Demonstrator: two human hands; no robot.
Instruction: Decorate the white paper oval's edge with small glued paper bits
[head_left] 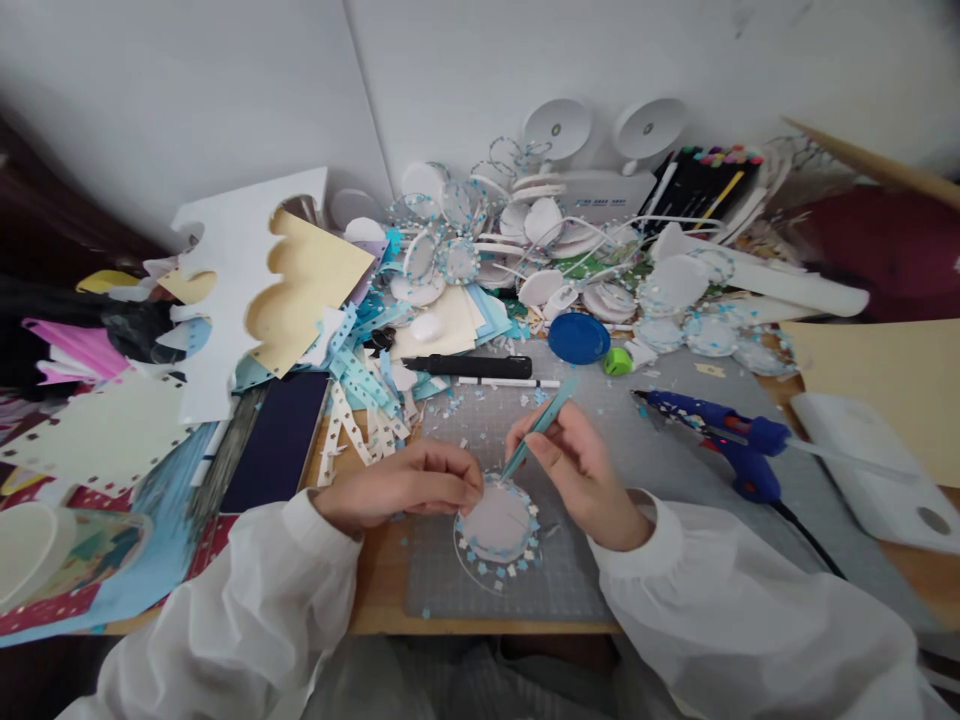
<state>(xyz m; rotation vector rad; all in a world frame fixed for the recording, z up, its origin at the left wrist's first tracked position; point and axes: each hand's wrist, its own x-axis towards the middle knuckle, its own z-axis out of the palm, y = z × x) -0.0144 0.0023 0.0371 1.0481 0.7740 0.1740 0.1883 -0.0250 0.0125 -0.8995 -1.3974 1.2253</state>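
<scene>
A round white disc [495, 522] ringed with small blue and white stars lies on the grey cutting mat [577, 570] in front of me. A thin clear ring or wire, also dotted with stars, loops around its lower edge. My right hand [581, 470] is closed around teal tweezers [551, 422], whose tips point down at the disc's top edge. My left hand [424, 478] is closed at the disc's upper left edge, fingertips pinched together. What sits between those fingertips is too small to make out.
A blue hot glue gun [739, 435] lies right, its cord trailing forward. Behind are a black pen-shaped tool [472, 366], a blue round lid [577, 339] and a heap of star-trimmed discs [457, 260]. Paper strips [360, 385] and a dark notebook [274, 440] lie left.
</scene>
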